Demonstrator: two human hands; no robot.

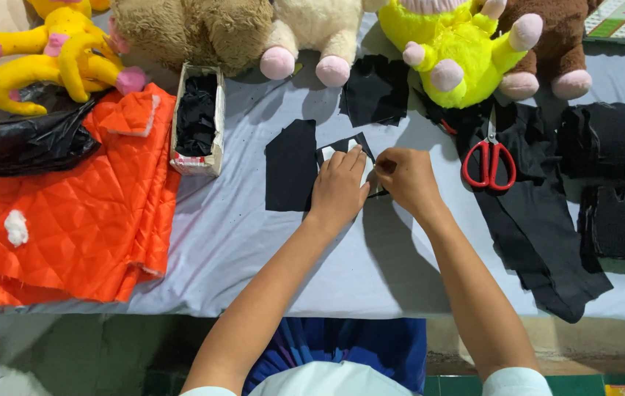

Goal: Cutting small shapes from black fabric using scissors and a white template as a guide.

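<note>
Nearest the camera are the person's white sleeves and a blue garment below the bench edge, with both forearms reaching up over the grey cover. The left hand lies flat, fingers together and stretched out, pressing down on a small white template that sits on a black cloth piece. The right hand, just right of that cloth, is curled in a loose pinch; something thin and dark juts from under it toward the left hand, perhaps a marker or the cloth's edge, but what it is cannot be told.

Right of the cloth, well clear of the right hand, lie red scissors on a long black strip, with black stacks beyond. Left of the cloth stands a small box of black scraps, then orange quilting. Above it sit the plush toys.

The likely risk is slippage: only a flat palm holds the template, so a sideways push from the right hand could shift it or wrinkle the cloth and spoil the outline. A sleeve might also drag the loose cloth.
</note>
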